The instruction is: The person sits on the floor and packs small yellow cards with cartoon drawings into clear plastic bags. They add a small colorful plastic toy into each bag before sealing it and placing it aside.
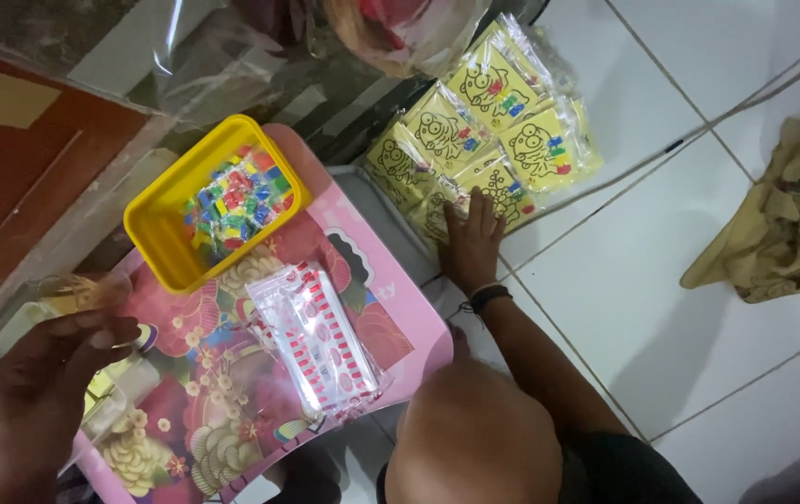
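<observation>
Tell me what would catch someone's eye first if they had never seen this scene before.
The bright yellow tub of small multicoloured pieces stands out first, sitting at the upper left of a pink flowered board. Next come the yellow cartoon packets fanned on the white tiled floor at upper centre, with the right hand resting on the nearest one. A stack of clear red-striped bags lies mid-board, while the left hand holds a clear packet at lower left.

Right hand (471, 245) is reaching up to frame centre, lying palm down, fingers spread flat, dark band circling the wrist. Left hand (45, 373) is sitting at lower left, fingers curling inward in a pinch.
</observation>
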